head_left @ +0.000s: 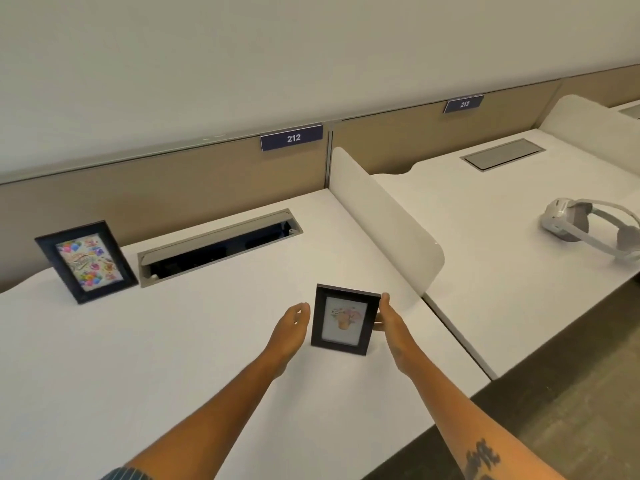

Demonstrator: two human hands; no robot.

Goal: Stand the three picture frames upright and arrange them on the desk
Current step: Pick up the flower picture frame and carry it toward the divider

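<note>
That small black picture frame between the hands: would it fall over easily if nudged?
Probably yes: the small black picture frame stands upright on a narrow bottom edge, so a nudge might tip it. It looks rigid and likely light, since the right hand steadies it by fingertips, while the left hand is open beside it.

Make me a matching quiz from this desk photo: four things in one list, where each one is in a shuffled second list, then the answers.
Things:
1. colourful frame
2. small frame
3. headset
4. cable slot

Places:
A. on the neighbouring desk, right of the divider
B. back left, standing by the partition
C. between the two hands, near the front edge
D. set into the desktop under label 212

Pairs: 1-B, 2-C, 3-A, 4-D
</note>
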